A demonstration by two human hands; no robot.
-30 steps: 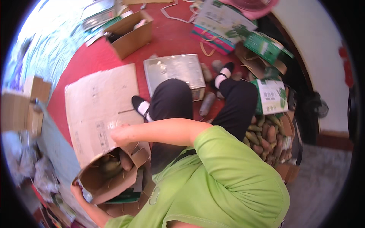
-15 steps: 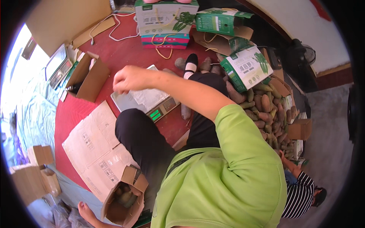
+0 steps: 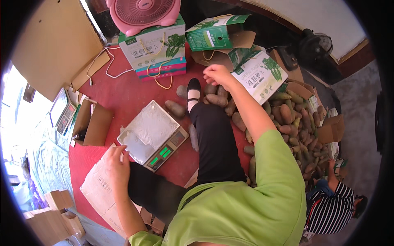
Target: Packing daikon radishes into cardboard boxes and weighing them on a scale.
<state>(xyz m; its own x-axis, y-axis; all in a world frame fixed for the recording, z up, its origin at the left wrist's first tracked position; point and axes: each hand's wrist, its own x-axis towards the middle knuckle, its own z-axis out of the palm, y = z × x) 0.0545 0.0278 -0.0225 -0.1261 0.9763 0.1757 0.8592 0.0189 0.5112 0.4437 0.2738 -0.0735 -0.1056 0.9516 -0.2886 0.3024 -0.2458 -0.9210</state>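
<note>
My right hand (image 3: 217, 76) is stretched out above several brownish root vegetables (image 3: 216, 99) by my shoe, beside the white-and-green carton (image 3: 258, 78). Its fingers are loosely bent, and nothing shows in them. My left hand (image 3: 117, 163) hangs by the near left corner of the digital scale (image 3: 150, 133), over a flattened cardboard sheet (image 3: 95, 184). Its fingers are a little apart and hold nothing. The scale's pan, partly covered with pale film, carries no vegetable, and its green display is lit. A single root vegetable (image 3: 175, 108) lies just past the scale.
A large heap of green and reddish-brown root vegetables (image 3: 295, 123) spreads along the right. At the back, a pink fan (image 3: 144, 14) stands on stacked cartons (image 3: 154, 49). An open brown box (image 3: 93, 123) sits at left. A co-worker in a striped shirt (image 3: 330, 209) is at lower right.
My right hand has swung from above the scale to the vegetables on the right. My left hand has risen from beside the open box at lower left toward the scale. The view has shifted.
</note>
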